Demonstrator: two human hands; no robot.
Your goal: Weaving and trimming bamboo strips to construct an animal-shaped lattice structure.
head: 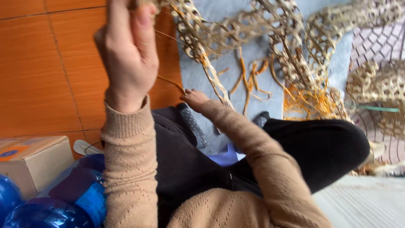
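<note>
One head cam; looks steeply down, close over lap and floor [42,76]; tilted frame.

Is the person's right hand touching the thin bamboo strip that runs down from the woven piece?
Touching. The head view shows the right hand low above the lap, its fingertips pinching the bamboo strip where its lower end meets them; no gap shows.

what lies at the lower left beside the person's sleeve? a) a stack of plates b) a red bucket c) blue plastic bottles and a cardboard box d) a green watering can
c: blue bottles lie at the lower left, with a cardboard box just behind them, beside the left sleeve.
</note>
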